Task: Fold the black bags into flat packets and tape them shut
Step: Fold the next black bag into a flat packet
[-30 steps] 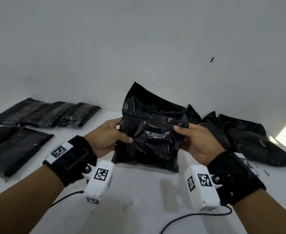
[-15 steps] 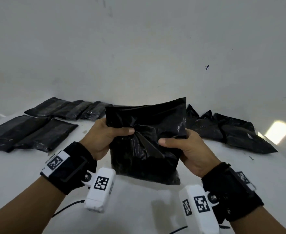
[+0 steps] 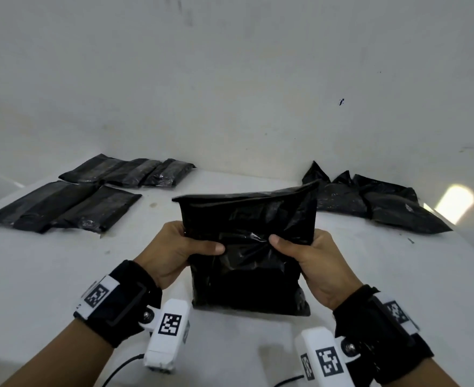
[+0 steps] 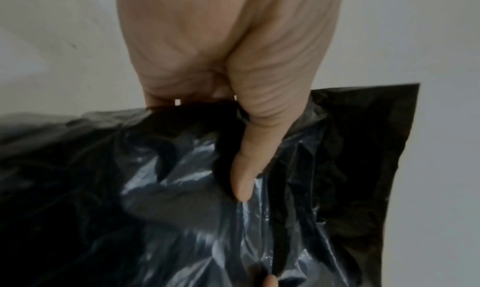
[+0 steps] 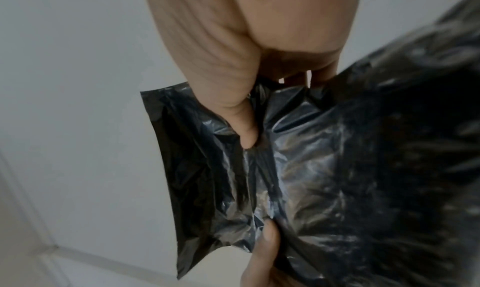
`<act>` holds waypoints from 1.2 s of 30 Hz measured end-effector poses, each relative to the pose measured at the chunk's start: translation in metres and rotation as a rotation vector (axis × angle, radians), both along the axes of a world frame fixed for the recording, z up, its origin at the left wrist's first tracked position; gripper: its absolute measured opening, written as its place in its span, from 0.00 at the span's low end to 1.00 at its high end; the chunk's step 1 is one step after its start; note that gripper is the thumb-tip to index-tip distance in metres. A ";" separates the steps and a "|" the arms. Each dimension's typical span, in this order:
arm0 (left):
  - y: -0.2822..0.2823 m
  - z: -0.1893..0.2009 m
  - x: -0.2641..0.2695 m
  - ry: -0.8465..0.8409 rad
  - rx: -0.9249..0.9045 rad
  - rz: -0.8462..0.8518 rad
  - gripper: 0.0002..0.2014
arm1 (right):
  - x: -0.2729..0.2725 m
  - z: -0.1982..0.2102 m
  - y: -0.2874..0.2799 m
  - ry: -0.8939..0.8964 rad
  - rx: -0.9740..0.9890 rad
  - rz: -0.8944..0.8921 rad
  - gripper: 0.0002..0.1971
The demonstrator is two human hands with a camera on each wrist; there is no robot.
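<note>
Crinkled black plastic bag (image 3: 247,247), top now folded flat versus earlier, pinched by left hand (image 3: 174,252) and right hand (image 3: 316,261); taping next.

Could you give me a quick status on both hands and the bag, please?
Left hand and right hand each grip the black bag, upright on the table. No tape visible. Nothing in the way.

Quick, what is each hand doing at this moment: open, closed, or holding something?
Left hand: closed, grip on the left side of the black bag.
Right hand: closed, grip on the right side of the same bag.
</note>
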State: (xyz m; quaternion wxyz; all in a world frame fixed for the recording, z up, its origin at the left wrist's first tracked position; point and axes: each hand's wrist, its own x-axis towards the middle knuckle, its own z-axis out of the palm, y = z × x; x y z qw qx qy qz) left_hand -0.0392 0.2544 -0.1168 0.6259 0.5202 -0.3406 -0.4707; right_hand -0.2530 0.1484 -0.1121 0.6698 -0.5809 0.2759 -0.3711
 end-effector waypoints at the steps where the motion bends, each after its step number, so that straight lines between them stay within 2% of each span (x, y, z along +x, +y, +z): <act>1: 0.000 -0.002 -0.002 0.011 0.002 0.011 0.22 | -0.003 -0.004 0.001 0.021 -0.012 -0.001 0.08; 10: -0.005 -0.013 -0.009 0.094 0.013 0.075 0.19 | -0.016 -0.027 -0.006 0.086 0.008 0.019 0.07; 19: -0.008 -0.015 -0.007 0.087 0.021 0.106 0.19 | -0.022 -0.031 -0.016 0.118 0.025 0.072 0.09; 26: -0.005 -0.014 -0.004 0.170 0.032 0.099 0.16 | -0.022 -0.029 -0.019 0.083 0.047 0.119 0.10; 34: 0.001 -0.012 -0.002 0.193 0.010 0.082 0.05 | -0.022 -0.031 -0.022 0.058 0.105 0.139 0.13; 36: 0.000 -0.014 -0.002 0.195 -0.003 0.118 0.07 | -0.019 -0.032 -0.022 0.059 0.090 0.129 0.11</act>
